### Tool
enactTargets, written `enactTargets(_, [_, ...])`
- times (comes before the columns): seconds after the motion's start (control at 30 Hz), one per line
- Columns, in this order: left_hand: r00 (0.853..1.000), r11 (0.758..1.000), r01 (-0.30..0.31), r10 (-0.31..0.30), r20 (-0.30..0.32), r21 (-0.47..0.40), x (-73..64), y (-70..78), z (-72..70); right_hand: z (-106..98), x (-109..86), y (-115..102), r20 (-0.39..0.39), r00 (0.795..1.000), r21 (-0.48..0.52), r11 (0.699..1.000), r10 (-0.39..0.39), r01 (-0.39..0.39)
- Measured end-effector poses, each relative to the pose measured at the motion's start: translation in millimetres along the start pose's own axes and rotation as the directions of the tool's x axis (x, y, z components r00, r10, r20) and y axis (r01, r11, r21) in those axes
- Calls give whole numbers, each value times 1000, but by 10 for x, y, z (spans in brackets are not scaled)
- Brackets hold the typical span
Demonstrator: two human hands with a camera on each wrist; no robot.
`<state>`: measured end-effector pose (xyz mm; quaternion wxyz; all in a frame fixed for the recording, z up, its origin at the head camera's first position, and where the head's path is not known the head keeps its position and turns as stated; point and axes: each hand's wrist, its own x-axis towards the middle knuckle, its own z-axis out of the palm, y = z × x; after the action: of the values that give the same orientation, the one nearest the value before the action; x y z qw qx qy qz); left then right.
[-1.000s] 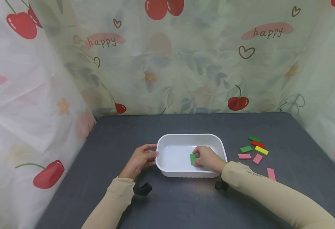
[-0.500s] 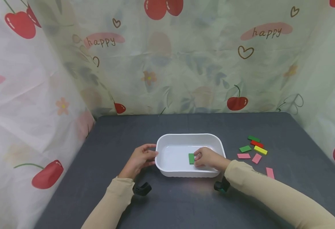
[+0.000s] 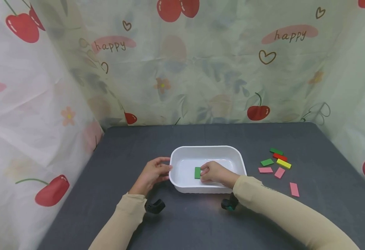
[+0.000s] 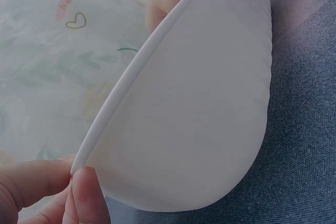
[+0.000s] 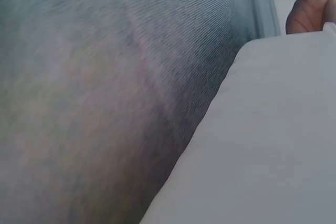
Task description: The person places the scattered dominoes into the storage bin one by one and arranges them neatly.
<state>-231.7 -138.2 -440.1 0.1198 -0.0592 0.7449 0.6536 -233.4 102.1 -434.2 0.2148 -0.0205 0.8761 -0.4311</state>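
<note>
A white plastic tray [image 3: 182, 190] with rounded corners rests on the dark table. My left hand [image 3: 151, 175] holds its left end, and the left wrist view shows thumb and fingers pinching the rim [image 4: 113, 95]. My right hand [image 3: 216, 173] reaches over the tray's front right side. Its thumb and fingertips pinch the right edge of a green rectangular block [image 3: 197, 173], low inside the tray. The right wrist view has mostly the tray's outer wall [image 5: 268, 140]; the green block is hidden there.
To the right of the tray lie several loose blocks: two green [image 3: 267, 162], one red [image 3: 280, 157], one yellow [image 3: 283, 164] and a few pink ones [image 3: 294, 189]. A printed curtain [image 3: 188, 69] hangs behind and at both sides of the table [image 3: 145, 139].
My right hand has moved left inside the tray with the green block. The left hand and the tray stay where they were.
</note>
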Motion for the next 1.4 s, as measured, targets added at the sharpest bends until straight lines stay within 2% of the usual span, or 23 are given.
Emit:
enactTargets(0.47, [1000,1000,1,-1,-11,3,2,-3,-8,174,91,-158,29,999,24,999,-31,30])
enactTargets(0.8, [1000,1000,2,-2,-3,18,-2,0,-8,279,138,-220,47,998,82,996,-45,41])
enactTargets(1.13, [1000,1000,-3,3,9,9,0,4,-2,331,147,-265,44,994,103,991,-95,90])
enactTargets(1.4, [1000,1000,7,-7,3,6,-8,7,1,313,134,-288,55,994,105,990,-99,93])
